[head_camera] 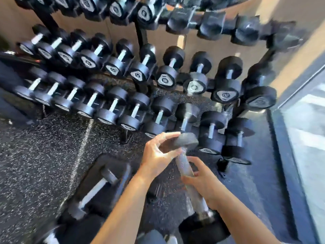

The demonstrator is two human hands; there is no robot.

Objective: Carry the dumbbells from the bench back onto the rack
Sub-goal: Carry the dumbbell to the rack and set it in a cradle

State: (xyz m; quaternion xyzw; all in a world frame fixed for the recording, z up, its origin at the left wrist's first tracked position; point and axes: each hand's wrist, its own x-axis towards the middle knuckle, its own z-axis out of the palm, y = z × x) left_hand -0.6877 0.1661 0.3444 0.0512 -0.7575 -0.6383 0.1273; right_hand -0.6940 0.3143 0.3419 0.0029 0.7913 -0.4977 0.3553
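Note:
I hold a black hex dumbbell (187, 141) with a steel handle in both hands, its far head pointing toward the rack's lowest row. My left hand (158, 155) cups the far head from the left. My right hand (202, 180) wraps the handle lower down. The near head hangs at the bottom by my right forearm. A second hex dumbbell (95, 189) lies on the black bench pad (121, 166) at lower left. The three-tier rack (140, 37) fills the upper view, lined with several round-headed dumbbells.
Speckled rubber floor (44, 155) spreads to the left. A glass wall or window (307, 129) runs along the right side, close to the rack's end. The lowest row's right dumbbells (212, 131) sit just beyond the held one.

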